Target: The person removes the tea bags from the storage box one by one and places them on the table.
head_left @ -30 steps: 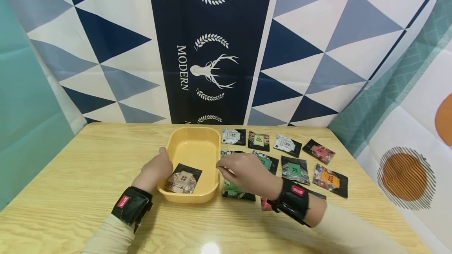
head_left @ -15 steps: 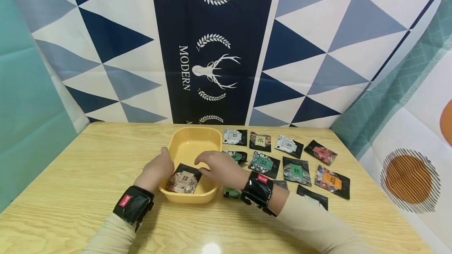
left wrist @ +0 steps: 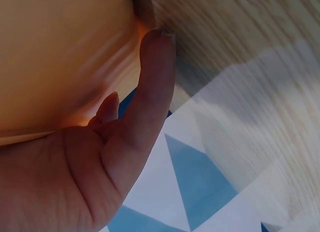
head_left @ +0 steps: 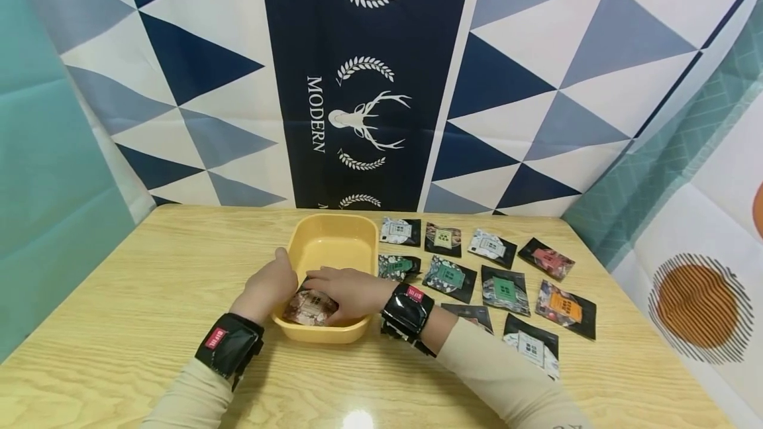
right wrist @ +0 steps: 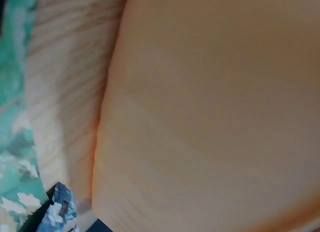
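Note:
A yellow plastic tub (head_left: 335, 243) stands at mid-table in the head view. Inside, at its near end, lies a dark sachet (head_left: 308, 310) with a brownish floral print. My left hand (head_left: 267, 288) holds the tub's left rim; in the left wrist view a finger (left wrist: 152, 87) lies along the outer wall. My right hand (head_left: 350, 290) reaches over the right rim, its fingers on the sachet's far part and the thumb by its right edge, pinching it. The tub's wall (right wrist: 200, 112) fills most of the right wrist view, hiding the right fingertips.
Several sachets lie spread right of the tub, among them a green-labelled one (head_left: 504, 290), an orange one (head_left: 565, 308), a red one (head_left: 546, 258) and a white-labelled one (head_left: 532, 346). A patterned cloth (head_left: 232, 138) hangs behind the wooden table (head_left: 167, 263).
My right hand has moved left from the tub's right rim into the tub and onto the sachet. My left hand stays at the left rim. The head view has shifted slightly.

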`<action>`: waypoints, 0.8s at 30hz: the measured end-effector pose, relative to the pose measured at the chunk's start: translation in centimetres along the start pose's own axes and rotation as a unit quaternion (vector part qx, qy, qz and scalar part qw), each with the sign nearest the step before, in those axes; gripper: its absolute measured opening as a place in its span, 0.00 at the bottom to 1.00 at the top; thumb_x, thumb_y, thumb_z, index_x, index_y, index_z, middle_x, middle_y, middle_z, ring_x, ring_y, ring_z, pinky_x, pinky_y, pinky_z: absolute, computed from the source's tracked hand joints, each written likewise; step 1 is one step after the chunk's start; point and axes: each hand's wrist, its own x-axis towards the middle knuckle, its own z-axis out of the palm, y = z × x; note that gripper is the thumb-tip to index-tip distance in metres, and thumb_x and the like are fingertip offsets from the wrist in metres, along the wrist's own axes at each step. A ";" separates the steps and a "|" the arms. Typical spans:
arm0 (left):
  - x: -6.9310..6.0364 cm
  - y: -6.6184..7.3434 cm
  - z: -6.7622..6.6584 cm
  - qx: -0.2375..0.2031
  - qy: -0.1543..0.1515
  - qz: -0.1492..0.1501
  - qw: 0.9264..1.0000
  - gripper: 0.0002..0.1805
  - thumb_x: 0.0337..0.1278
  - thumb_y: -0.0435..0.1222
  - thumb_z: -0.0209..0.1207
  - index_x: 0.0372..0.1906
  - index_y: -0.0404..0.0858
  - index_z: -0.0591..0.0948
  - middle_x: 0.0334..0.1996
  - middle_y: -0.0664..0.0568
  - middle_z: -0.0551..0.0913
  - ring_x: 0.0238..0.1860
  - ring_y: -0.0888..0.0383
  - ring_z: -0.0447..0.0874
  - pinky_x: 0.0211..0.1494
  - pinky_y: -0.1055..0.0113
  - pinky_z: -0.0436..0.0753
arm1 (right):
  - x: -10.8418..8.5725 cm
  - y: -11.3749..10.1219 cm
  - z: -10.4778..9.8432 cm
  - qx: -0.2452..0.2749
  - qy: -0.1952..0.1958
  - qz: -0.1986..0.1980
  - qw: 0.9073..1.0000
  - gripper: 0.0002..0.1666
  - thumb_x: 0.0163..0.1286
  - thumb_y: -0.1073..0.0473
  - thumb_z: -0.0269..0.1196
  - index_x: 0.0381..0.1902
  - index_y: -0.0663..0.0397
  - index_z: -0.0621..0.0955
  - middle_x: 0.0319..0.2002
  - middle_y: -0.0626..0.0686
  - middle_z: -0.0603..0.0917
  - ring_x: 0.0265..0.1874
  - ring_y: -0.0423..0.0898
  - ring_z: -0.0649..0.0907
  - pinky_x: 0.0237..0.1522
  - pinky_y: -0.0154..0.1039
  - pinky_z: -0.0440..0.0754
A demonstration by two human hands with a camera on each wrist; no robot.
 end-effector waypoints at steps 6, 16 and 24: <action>0.0 0.0 0.1 0.003 0.003 -0.004 1.000 0.31 0.68 0.32 0.39 0.69 0.20 0.48 0.26 0.40 0.81 0.24 0.51 0.80 0.26 0.61 0.72 | 0.0 -0.2 0.0 -0.073 -0.051 -0.010 0.996 0.41 0.66 0.44 0.61 0.74 0.39 0.59 0.76 0.43 0.58 0.76 0.48 0.56 0.75 0.52 0.54; -0.2 0.2 0.0 0.002 0.005 0.004 1.000 0.28 0.67 0.32 0.39 0.66 0.20 0.52 0.21 0.43 0.77 0.21 0.53 0.77 0.23 0.64 0.70 | 0.0 -0.3 0.0 -0.060 -0.035 -0.026 0.997 0.35 0.69 0.47 0.59 0.72 0.39 0.63 0.71 0.44 0.67 0.71 0.44 0.67 0.71 0.45 0.63; -0.3 0.2 -0.1 0.003 0.003 0.001 1.000 0.27 0.67 0.32 0.39 0.66 0.21 0.52 0.20 0.44 0.77 0.20 0.53 0.76 0.22 0.64 0.70 | 0.1 -0.3 0.1 -0.016 0.006 -0.028 0.999 0.27 0.69 0.61 0.56 0.64 0.36 0.74 0.60 0.42 0.80 0.57 0.37 0.79 0.56 0.34 0.77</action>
